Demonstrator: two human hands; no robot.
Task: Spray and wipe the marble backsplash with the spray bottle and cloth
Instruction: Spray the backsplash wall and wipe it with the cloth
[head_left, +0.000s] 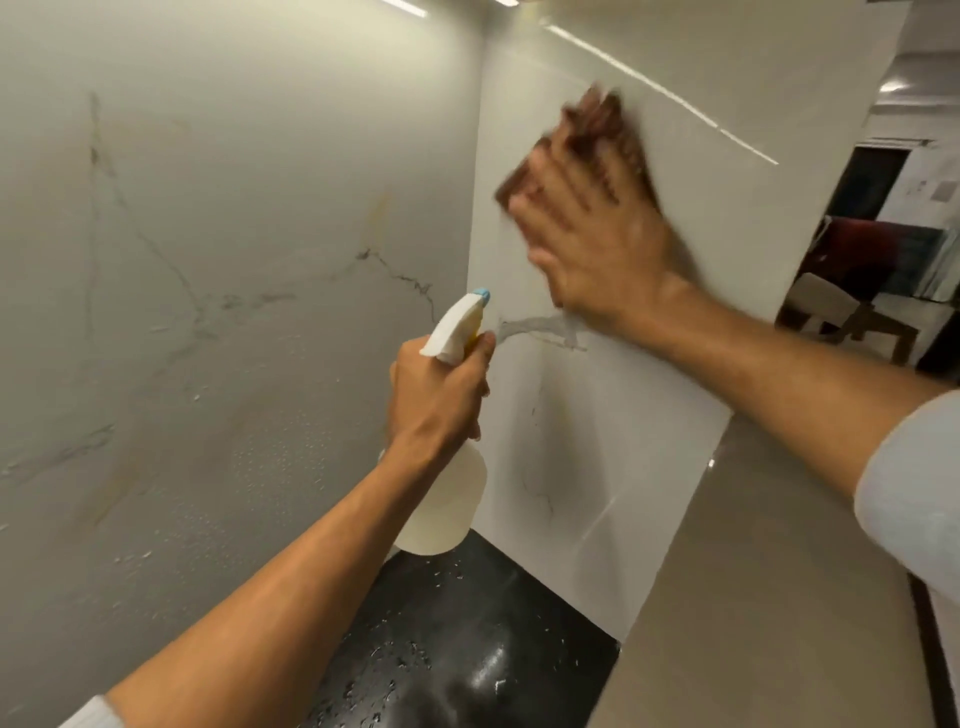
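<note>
Cloth (519, 179), brown, lies flat on the marble backsplash (613, 415) at one o'clock, under the right hand (597, 234), whose fingers (582, 171) are spread straight and press it to the stone. Near centre, the left hand (441, 395) grips the spray bottle (447, 499) by its neck, fingers curled tight, above the wet black table (467, 649) at six o'clock.

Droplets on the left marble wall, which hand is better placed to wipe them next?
Probably right. The right hand presses the cloth flat on the adjoining panel, while the left hand grips the bottle and has no cloth.
</note>
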